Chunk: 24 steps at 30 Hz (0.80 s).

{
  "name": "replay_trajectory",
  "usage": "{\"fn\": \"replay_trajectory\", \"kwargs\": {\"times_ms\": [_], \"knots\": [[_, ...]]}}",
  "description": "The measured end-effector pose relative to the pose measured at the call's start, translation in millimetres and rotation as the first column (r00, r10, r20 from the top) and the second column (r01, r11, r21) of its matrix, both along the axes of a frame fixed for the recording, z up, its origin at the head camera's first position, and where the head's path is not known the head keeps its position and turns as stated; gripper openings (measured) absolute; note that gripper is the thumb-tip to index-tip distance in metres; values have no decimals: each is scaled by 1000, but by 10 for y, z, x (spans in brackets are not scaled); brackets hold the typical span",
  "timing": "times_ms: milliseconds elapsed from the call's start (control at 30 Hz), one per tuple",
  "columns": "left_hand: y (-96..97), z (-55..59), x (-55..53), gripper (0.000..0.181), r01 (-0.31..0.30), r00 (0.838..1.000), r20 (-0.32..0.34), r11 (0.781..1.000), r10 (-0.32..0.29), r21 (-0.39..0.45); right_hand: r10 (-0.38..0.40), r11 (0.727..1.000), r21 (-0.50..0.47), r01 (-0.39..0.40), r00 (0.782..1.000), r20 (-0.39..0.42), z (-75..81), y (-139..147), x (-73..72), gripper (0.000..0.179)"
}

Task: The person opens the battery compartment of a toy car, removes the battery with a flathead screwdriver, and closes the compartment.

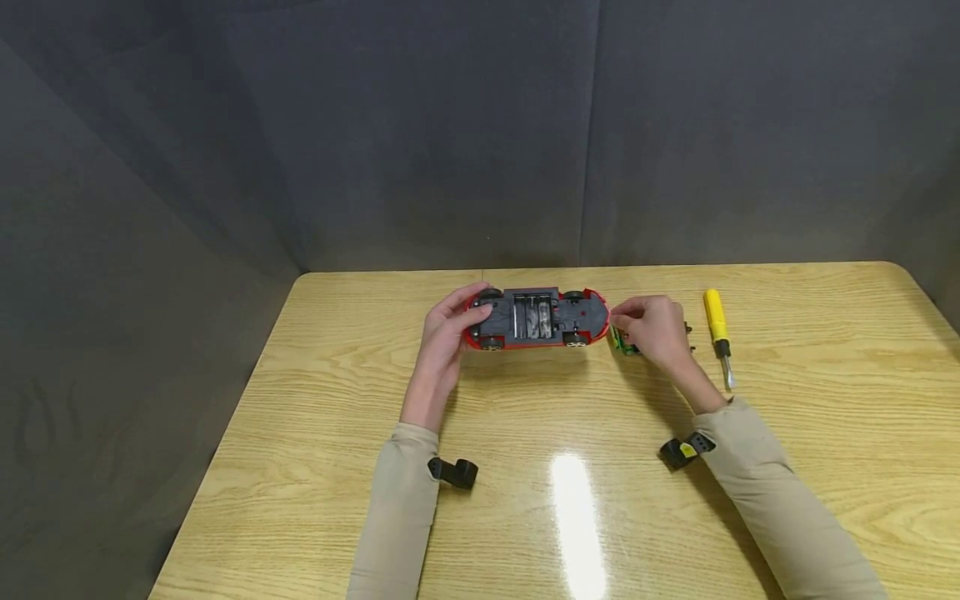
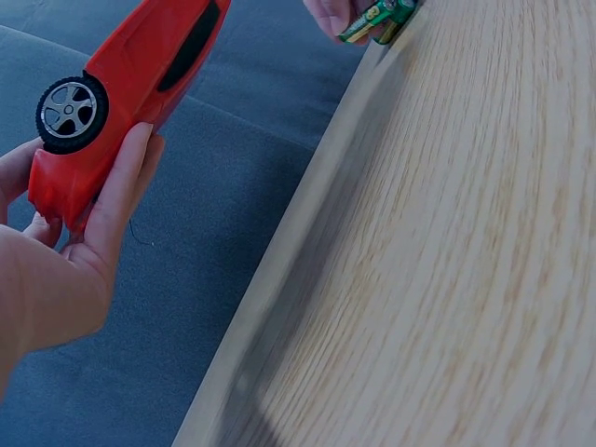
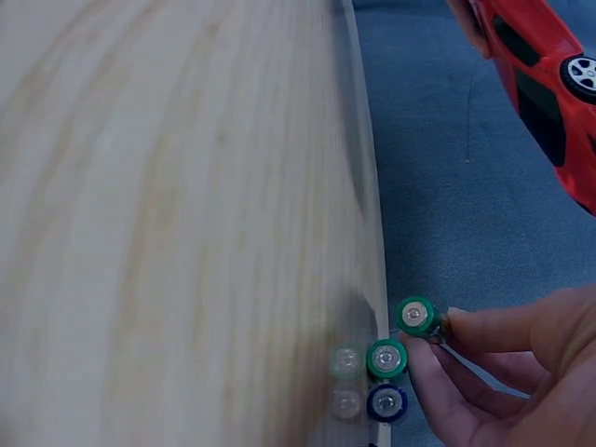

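Observation:
My left hand (image 1: 444, 337) grips a red toy car (image 1: 585, 315) by one end, thumb on its grey underside and fingers around the body. The underside faces the head camera, showing an uncovered battery compartment (image 1: 533, 317) with dark, shiny bays. In the left wrist view the car's red side and a spoked wheel (image 2: 69, 112) are visible, clear of the table. Beyond the car's other end, my right hand (image 1: 658, 329) pinches a green battery (image 3: 415, 315) between thumb and fingers. Right beside that battery are another green battery (image 3: 386, 358) and a blue battery (image 3: 386, 402) on the table.
A screwdriver (image 1: 717, 329) with a yellow handle lies to the right of my right hand, its metal tip toward me. The wooden table (image 1: 337, 417) ends at a far edge, with a dark cloth (image 1: 450, 150) hanging behind it. Light glares off the tabletop in front.

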<state>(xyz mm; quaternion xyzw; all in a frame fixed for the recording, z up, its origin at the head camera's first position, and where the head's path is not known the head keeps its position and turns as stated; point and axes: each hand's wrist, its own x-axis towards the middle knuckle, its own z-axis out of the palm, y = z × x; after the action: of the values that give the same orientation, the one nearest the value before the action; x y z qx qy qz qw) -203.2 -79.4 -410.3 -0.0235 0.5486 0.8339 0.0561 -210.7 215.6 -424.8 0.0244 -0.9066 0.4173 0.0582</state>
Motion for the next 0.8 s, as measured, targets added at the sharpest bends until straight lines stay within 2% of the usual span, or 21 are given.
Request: {"fn": "replay_trajectory", "kwargs": {"times_ms": [367,800], "knots": [[4,-3,2,38,-1,1000,-8,1000,1,0,48,989,142,-34,994,-98,-17,-44,-3,12],[10,7,7,38,-8,1000,-8,1000,8,4,106,959,275,-74,989,-102,-24,-121,-73,17]]}}
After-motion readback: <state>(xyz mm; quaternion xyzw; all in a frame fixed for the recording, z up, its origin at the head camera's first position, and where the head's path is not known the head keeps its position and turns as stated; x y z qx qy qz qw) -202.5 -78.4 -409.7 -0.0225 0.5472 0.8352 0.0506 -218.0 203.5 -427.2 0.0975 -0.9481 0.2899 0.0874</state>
